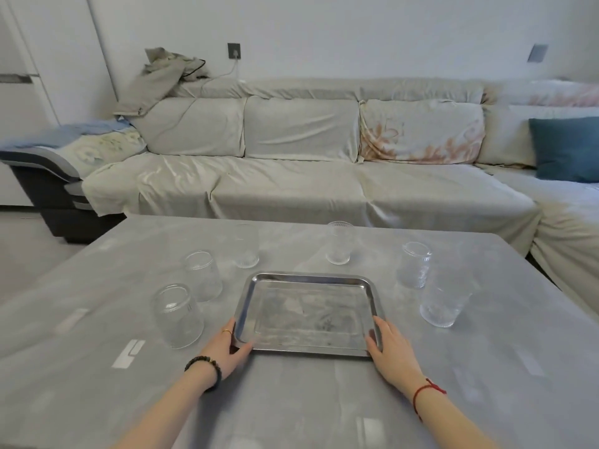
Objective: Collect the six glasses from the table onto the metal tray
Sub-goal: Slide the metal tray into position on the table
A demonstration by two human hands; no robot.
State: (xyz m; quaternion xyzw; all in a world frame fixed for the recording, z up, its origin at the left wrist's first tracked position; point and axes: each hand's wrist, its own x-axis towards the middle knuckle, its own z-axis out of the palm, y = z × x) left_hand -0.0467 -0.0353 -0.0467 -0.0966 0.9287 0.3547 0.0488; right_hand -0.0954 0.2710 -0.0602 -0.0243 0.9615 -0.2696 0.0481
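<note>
A square metal tray (307,277) lies flat in the middle of the grey table (291,400), with nothing on it. My left hand (227,348) grips its near left corner, thumb on the front rim. My right hand (390,346) holds its near right corner. Several clear glasses stand around the tray. On the left are a near glass (177,315), a second (203,275) and a farther one (246,245). Behind the tray stands another glass (339,242). On the right are a far glass (415,264) and a near one (443,304).
A long sofa (291,176) under a pale cover runs along the table's far side and turns down the right, with a teal cushion (565,149) on it. Open floor (29,251) lies left of the table.
</note>
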